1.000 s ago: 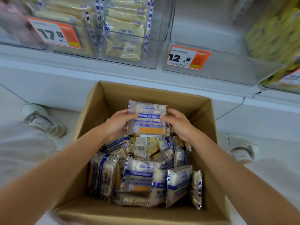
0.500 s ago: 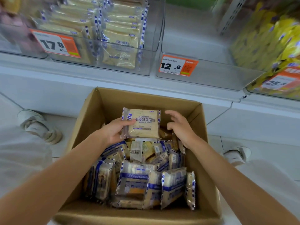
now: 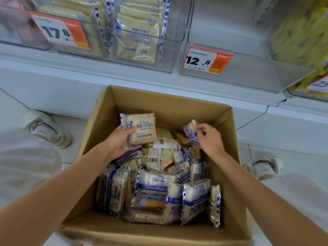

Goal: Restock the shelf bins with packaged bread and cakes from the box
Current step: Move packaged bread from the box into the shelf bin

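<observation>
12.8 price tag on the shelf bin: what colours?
The 12.8 price tag is white with black digits, with an orange border and an orange right panel. The head view shows it best.

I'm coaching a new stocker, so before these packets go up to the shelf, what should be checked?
1. Left hand grips the blue-and-white wrapped bread packet, label up: ok.
2. Right hand pinches a second blue-striped packet by its edge; hold secure: cannot tell.
3. Clear plastic bin with the 17.8 tag holds same-print packets: ok.
4. Room left in that bin: cannot tell.
5. Open brown cardboard box sits below the bins, way up unobstructed: ok.
</observation>
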A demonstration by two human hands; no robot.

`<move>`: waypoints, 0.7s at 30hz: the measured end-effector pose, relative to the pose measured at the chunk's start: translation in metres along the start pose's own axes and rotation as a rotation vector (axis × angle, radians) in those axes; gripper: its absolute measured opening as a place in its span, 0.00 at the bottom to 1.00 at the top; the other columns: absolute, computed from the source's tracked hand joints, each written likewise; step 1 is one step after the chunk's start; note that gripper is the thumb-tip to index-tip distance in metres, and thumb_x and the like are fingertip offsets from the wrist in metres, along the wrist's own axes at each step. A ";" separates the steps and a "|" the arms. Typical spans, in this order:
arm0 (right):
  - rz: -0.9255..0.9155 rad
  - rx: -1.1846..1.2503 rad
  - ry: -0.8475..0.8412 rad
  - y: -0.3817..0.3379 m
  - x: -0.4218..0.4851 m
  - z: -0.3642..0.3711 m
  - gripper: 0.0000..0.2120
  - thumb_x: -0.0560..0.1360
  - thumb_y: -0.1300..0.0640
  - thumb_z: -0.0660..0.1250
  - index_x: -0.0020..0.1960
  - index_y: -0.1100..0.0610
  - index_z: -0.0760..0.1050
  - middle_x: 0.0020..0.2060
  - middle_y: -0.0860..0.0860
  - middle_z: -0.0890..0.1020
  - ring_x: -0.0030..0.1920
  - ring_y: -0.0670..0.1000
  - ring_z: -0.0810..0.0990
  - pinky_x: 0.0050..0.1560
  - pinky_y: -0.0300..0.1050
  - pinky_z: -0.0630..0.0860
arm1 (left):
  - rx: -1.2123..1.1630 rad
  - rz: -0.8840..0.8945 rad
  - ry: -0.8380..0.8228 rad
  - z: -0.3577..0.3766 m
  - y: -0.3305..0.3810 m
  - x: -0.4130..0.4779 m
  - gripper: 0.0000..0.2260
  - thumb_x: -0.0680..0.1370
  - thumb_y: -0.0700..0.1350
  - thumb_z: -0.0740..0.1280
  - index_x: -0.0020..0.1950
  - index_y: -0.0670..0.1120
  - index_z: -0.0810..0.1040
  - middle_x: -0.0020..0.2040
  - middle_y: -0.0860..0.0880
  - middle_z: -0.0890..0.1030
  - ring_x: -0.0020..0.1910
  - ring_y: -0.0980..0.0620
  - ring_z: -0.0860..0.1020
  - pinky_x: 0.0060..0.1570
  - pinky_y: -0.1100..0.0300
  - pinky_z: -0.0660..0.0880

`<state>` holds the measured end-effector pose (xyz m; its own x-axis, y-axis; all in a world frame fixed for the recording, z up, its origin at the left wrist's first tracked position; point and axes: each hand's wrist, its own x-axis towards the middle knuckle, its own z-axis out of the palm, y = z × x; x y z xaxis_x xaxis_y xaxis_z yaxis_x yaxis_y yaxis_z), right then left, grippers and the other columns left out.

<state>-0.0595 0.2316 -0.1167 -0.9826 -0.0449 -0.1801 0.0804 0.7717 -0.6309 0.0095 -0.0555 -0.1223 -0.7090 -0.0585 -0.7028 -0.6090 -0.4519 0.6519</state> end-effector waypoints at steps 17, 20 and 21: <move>0.035 0.467 -0.421 -0.124 -0.008 -0.005 0.42 0.70 0.51 0.76 0.77 0.47 0.57 0.70 0.50 0.70 0.63 0.53 0.77 0.61 0.55 0.77 | -0.061 0.106 -0.300 0.008 0.044 -0.049 0.21 0.77 0.46 0.65 0.69 0.44 0.71 0.59 0.41 0.82 0.60 0.42 0.80 0.65 0.41 0.72; 0.086 0.471 -0.395 -0.139 -0.012 -0.015 0.31 0.71 0.47 0.75 0.69 0.55 0.69 0.60 0.52 0.80 0.56 0.50 0.80 0.58 0.52 0.79 | -0.060 0.161 -0.281 0.012 0.059 -0.059 0.19 0.79 0.44 0.64 0.69 0.44 0.72 0.64 0.41 0.79 0.63 0.41 0.78 0.66 0.41 0.71; 0.108 0.465 -0.388 -0.145 -0.015 -0.020 0.28 0.72 0.46 0.73 0.66 0.55 0.71 0.58 0.50 0.80 0.57 0.50 0.79 0.56 0.50 0.79 | -0.066 0.186 -0.272 0.014 0.064 -0.063 0.19 0.78 0.43 0.65 0.70 0.43 0.72 0.64 0.40 0.80 0.63 0.41 0.78 0.65 0.41 0.72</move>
<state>-0.0596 0.1332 -0.0069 -0.8393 -0.2771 -0.4677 0.3266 0.4307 -0.8413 0.0098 -0.0685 -0.0322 -0.8801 0.0906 -0.4661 -0.4425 -0.5126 0.7359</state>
